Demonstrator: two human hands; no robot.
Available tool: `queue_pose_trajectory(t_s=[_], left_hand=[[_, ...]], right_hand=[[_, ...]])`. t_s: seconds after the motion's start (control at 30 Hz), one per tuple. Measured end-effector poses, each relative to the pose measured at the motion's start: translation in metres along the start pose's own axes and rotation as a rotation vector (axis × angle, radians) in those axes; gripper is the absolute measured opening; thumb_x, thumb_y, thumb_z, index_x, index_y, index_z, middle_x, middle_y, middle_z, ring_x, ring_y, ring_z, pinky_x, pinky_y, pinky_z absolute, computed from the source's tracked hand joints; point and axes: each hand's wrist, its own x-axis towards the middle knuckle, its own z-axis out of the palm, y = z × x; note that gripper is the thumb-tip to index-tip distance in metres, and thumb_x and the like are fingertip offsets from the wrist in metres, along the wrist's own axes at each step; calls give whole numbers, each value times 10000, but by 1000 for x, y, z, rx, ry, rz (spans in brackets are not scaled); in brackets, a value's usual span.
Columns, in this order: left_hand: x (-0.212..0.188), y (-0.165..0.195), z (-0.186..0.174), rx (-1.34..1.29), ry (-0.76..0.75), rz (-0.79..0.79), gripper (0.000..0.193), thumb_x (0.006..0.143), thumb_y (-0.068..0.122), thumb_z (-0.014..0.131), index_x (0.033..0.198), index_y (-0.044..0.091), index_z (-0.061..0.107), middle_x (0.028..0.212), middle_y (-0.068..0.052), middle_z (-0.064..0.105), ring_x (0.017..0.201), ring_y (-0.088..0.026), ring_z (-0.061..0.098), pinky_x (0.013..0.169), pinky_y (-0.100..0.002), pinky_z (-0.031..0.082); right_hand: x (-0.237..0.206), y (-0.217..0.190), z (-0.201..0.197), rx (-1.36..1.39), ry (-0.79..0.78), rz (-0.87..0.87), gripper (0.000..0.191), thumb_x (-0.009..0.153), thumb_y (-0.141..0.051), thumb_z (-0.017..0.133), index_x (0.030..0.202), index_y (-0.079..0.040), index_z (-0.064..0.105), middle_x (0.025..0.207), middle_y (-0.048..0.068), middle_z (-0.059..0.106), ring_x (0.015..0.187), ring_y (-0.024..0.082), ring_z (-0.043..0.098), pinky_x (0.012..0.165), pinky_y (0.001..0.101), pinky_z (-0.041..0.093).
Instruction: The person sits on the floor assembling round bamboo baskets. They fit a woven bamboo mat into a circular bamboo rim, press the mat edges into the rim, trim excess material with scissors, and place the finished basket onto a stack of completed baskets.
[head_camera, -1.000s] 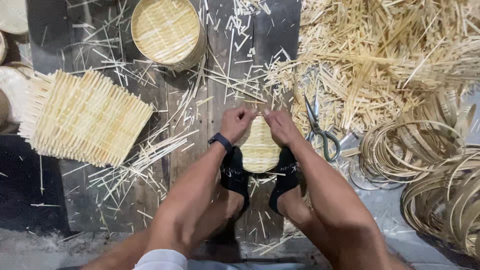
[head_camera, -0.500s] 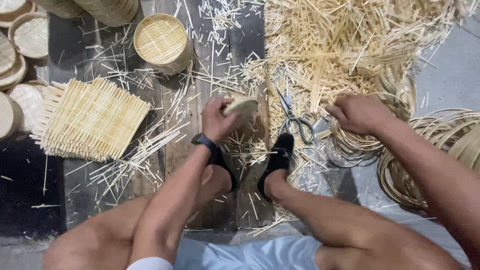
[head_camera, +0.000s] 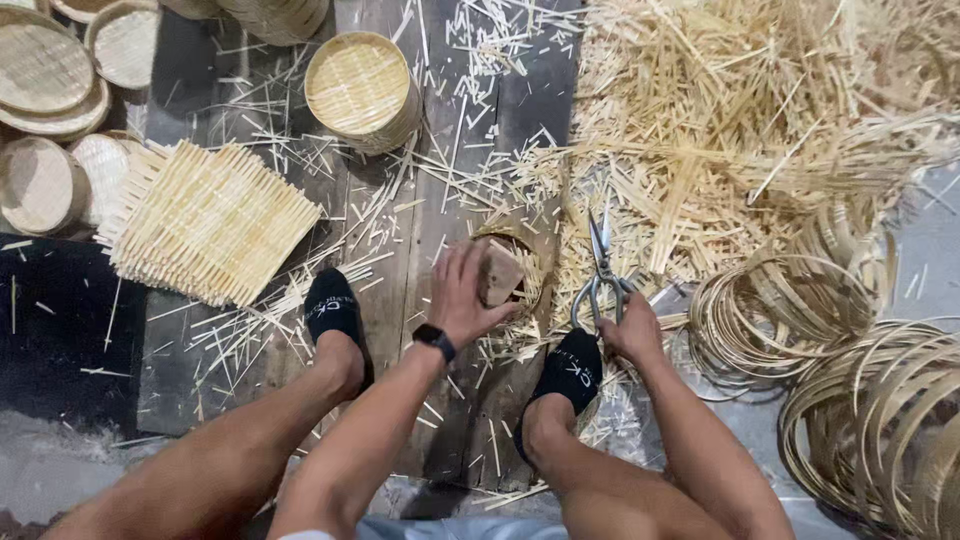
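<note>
Between the feet, small round woven bamboo tray (head_camera: 510, 275) under left hand (head_camera: 462, 300), right hand (head_camera: 630, 328) gripping scissors (head_camera: 600, 270)

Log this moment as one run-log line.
left hand: holds small round woven tray on edge | right hand: grips scissors handles | near: bamboo strip pile, hoops

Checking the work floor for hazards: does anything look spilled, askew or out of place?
Loose bamboo slivers lie scattered across the dark boards, beyond the big strip pile. The scissors lie on the litter, blades pointing away, the right hand at their handles. The left hand holds a small woven round tilted.
</note>
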Motion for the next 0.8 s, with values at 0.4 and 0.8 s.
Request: queue_pose_trajectory(t_s=[0.4,0.8], left_hand=[[7,9,19,-152,-41,56,1072,752,394,834,1600,40,282,1373,-252,553,1187,-410,540,1024,-535,438],[9,38,1,-230,-215,-378,1004,658,336,857,1531,215,377,1512,-258,322,1403,-468,322,1196,-604,277]], right_hand=[[14,24,-37,294,-329,62,505,656,-292,857,1046,-24,682,897,157,740,789,256,696,742,378,561],[-44,-62,-77,-38,63,-393,685,815,-571,756,1123,30,643,991,234,626,928,368,614,809,484,498]])
